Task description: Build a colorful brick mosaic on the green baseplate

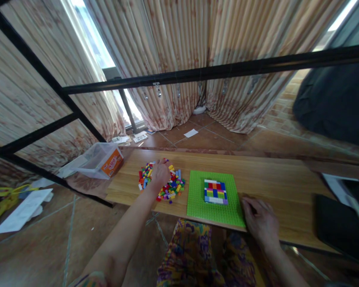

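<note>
My left hand (160,173) reaches into a loose pile of small coloured toy bricks (174,185) on the wooden table. Its fingertips point down among the bricks, and whether they pinch one is hidden. To the right of the pile lies a green studded baseplate (197,207). On it sits a low, square build of bricks (215,192) in white, red, blue, yellow and other colours. Beside the baseplate's right edge, my right hand (261,217) rests on the table, loosely curled with a gap between thumb and fingers. I see nothing in it.
A clear plastic box (100,161) with an orange label stands at the table's left end. Toward the right end lie a black flat object (335,221) and papers. A black metal bar (215,72) crosses beyond the table (272,171), in front of striped curtains.
</note>
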Tool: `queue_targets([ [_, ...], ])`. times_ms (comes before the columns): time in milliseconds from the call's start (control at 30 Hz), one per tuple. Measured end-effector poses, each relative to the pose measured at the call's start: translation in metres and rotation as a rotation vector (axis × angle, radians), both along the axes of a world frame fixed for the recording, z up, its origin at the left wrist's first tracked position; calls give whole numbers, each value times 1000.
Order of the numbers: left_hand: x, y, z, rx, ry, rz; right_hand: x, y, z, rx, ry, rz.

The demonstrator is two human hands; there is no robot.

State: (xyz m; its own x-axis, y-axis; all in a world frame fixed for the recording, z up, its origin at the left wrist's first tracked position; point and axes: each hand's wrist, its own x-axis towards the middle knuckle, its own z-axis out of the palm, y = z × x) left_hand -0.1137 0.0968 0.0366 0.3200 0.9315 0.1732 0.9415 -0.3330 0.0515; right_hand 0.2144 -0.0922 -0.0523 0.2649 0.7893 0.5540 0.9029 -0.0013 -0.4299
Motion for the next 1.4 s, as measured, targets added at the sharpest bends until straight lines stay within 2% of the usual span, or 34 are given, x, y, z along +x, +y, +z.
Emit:
queue_targets([
  [233, -2, 36, 8, -162, 187, -167, -2, 0, 3, -4, 22, 14],
  [500, -3, 48, 10, -178, 293, -290, -4, 0, 4, -20, 31, -13],
  [1000, -13, 42, 17, -201, 219, -178, -2, 1, 0, -17, 30, 15],
  [1167, -9, 43, 17, -187, 206, -184, -2, 1, -1, -17, 35, 8],
  [1400, -16, 40, 11, -183, 18, -223, -1, 1, -1, -29, 34, 18],
])
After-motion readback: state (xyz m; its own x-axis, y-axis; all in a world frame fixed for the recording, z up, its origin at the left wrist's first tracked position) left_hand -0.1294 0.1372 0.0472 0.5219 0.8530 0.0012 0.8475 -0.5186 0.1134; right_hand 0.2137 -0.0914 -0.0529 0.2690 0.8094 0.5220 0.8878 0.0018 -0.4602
